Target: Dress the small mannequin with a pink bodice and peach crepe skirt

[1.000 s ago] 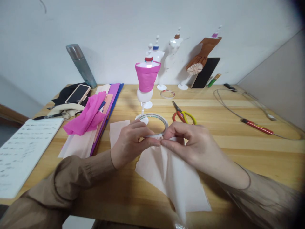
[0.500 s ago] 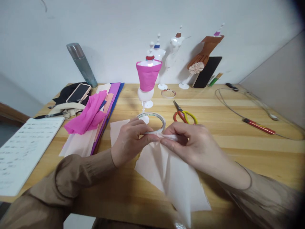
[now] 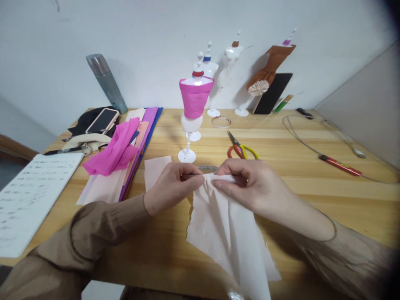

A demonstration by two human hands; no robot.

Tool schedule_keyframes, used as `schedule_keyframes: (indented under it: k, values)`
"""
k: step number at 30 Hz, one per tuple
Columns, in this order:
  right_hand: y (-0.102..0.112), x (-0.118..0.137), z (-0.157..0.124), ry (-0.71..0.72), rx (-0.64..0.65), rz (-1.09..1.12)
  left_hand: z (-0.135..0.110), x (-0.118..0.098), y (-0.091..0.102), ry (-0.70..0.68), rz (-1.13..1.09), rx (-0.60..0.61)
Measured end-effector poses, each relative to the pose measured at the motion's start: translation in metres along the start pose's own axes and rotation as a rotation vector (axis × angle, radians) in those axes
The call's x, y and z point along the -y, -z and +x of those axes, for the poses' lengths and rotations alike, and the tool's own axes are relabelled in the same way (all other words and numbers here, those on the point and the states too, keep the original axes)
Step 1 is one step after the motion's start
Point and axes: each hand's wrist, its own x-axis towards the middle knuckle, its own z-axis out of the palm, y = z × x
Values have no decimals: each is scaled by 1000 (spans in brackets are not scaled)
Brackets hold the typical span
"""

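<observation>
A pale pink sheet of crepe paper (image 3: 226,229) hangs from my two hands, gathered into folds along its top edge. My left hand (image 3: 173,185) pinches the left end of that edge between thumb and forefinger. Close beside it, my right hand (image 3: 253,185) is closed on the same edge, with the paper's folded rim running under its fingers. Just behind the fingertips a roll of tape (image 3: 207,168) shows only its far rim; the rest is hidden. A smaller pale pink paper piece (image 3: 156,170) lies left of my left hand.
Scissors (image 3: 240,148) lie beyond my right hand. A mini mannequin (image 3: 195,100) in pink paper stands ahead, others behind it. Left are folded coloured papers (image 3: 146,125), a phone (image 3: 102,121), a bottle (image 3: 108,81) and a notebook (image 3: 34,196). A red tool (image 3: 340,165) with a cord lies right.
The tape roll, which stood tilted up between my hands, has dropped low behind them. The hanging paper has swung slightly right and spread. Both hands keep their pinch.
</observation>
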Motion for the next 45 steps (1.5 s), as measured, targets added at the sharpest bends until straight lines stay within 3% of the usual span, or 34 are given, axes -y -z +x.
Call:
schedule_keyframes:
  k: [4,11,16,29,45]
  values:
    - [1,0,-1,-15,32,7,-2,-1,-1,-48,83,-33]
    - [1,8,0,70,33,53,-6,0,-3,-284,323,-164]
    - [2,8,-3,104,15,54,-6,3,-3,-383,368,-173]
    - [1,8,-1,43,-65,4,-8,-1,-3,-430,395,-171]
    - [-1,6,2,39,-50,10,-8,-2,-4,-437,392,-183]
